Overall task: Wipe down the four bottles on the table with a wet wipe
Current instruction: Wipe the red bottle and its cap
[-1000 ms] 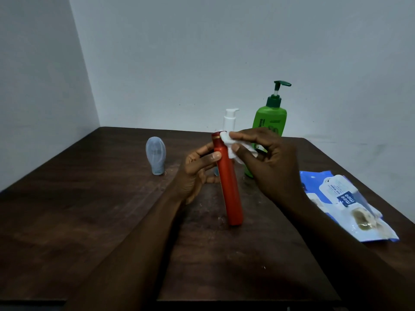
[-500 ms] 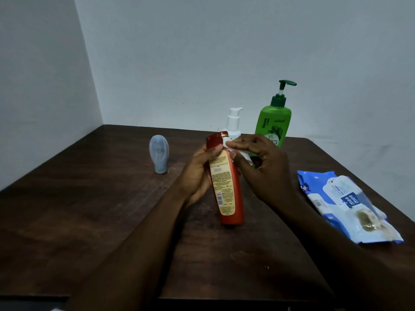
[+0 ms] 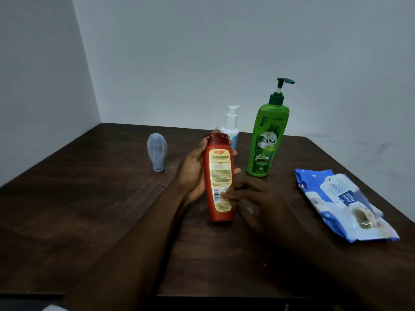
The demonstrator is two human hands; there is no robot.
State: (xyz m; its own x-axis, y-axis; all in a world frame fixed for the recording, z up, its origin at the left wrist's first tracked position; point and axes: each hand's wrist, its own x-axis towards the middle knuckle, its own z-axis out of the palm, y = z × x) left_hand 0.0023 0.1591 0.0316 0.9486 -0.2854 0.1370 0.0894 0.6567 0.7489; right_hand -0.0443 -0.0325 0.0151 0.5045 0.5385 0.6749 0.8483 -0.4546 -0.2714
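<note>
Our left hand (image 3: 192, 174) grips the red bottle (image 3: 220, 170) nearly upright, while our right hand (image 3: 256, 205) pinches the wipe (image 3: 224, 194) against its lower label.

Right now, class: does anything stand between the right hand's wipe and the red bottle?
Nothing visible does. The right hand presses the wet wipe straight against the lower label of the red bottle, while the left hand grips it from behind.

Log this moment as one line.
step: wiping red bottle | left hand: grips red bottle | right hand: holds wet wipe on label
</note>
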